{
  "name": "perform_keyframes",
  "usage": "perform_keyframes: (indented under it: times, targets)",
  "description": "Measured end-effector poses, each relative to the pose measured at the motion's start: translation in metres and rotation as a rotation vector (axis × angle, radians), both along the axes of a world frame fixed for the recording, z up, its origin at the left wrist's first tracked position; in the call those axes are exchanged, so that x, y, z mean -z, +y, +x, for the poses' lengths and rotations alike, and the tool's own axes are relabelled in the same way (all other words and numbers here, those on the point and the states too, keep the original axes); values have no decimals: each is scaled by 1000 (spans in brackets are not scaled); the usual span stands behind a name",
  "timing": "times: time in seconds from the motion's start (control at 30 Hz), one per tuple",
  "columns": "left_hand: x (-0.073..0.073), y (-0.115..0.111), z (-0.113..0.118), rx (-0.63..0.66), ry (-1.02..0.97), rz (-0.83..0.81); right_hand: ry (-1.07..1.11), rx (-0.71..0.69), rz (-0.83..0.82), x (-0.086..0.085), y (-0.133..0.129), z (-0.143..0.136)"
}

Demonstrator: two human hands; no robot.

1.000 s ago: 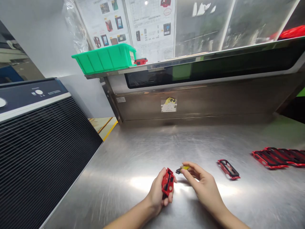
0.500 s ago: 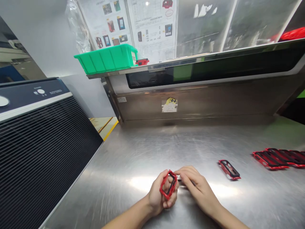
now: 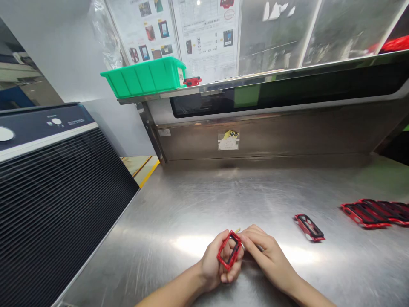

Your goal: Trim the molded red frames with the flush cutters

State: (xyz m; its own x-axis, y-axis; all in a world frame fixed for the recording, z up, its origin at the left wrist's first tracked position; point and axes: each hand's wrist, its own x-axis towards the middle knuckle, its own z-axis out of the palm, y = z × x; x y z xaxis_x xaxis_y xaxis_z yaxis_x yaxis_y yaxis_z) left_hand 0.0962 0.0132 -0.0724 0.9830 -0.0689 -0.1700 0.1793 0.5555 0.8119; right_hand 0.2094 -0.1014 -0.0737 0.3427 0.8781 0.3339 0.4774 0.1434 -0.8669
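Observation:
My left hand [image 3: 217,262] is closed around a small red frame [image 3: 220,256] with a black inner edge, held tilted above the metal table, fingers showing through its opening. Close against the frame's upper right side, my right hand [image 3: 266,251] has its thumb and forefinger pinched together. A slim stick-like tool [image 3: 237,230] with a yellowish tip pokes out by those fingertips. Most of it is hidden by the fingers, so its kind is unclear. To the right of my hands, a single red-and-black frame [image 3: 309,228] lies on the table.
Several red-and-black frames [image 3: 366,215] lie overlapping at the table's right. A green bin [image 3: 143,79] and a red part [image 3: 192,81] sit on the shelf above the metal table [image 3: 198,196]. At left stands a black ribbed machine [image 3: 60,204]; printed sheets [image 3: 207,38] hang behind the shelf.
The frame in my left hand has shifted slightly right and down, nearer my right fingertips. A yellowish tip now shows above the frame's corner, where a dark piece showed between the hands before.

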Motion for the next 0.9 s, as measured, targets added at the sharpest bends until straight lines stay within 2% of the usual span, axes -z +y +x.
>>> perform_keyframes:
  times: [0.6,0.73,0.83,0.9]
  targets:
    - [1,4,0,-1,34,12,-7,0,9,-1,0,0]
    - [-4,3,2,-15,79,51,-32,0,12,-4,1,-1]
    - [-11,4,4,-149,226,193,-223,126,19,1,2,6]
    - [-14,9,5,-305,291,363,-557,327,37,7,0,18]
